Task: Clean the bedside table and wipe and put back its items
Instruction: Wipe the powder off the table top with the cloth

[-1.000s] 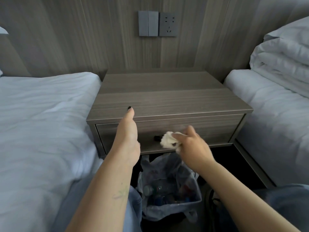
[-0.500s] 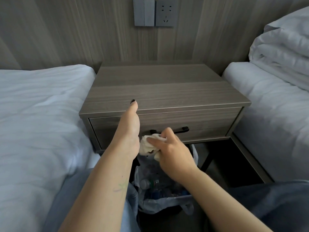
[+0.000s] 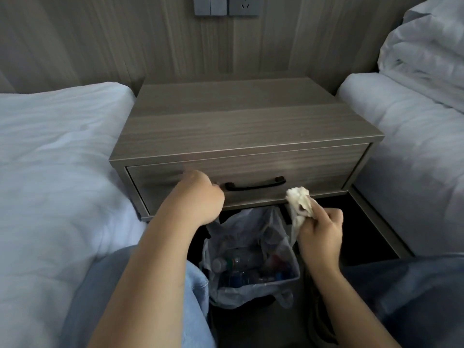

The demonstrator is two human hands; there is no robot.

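At centre frame stands the bedside table [image 3: 246, 126], its wood-grain surface bare, drawer shut. The left hand [image 3: 200, 197] is at the drawer front just left of the black handle [image 3: 254, 185], fingers curled, though I cannot tell whether they grip anything. Lower right, the right hand [image 3: 320, 233] pinches a crumpled white wipe [image 3: 300, 202] above the lined trash bin [image 3: 251, 262].

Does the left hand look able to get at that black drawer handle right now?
Probably yes. The left hand sits right beside the handle's left end, with nothing between them. The right hand, holding the crumpled tissue, is off to the side.
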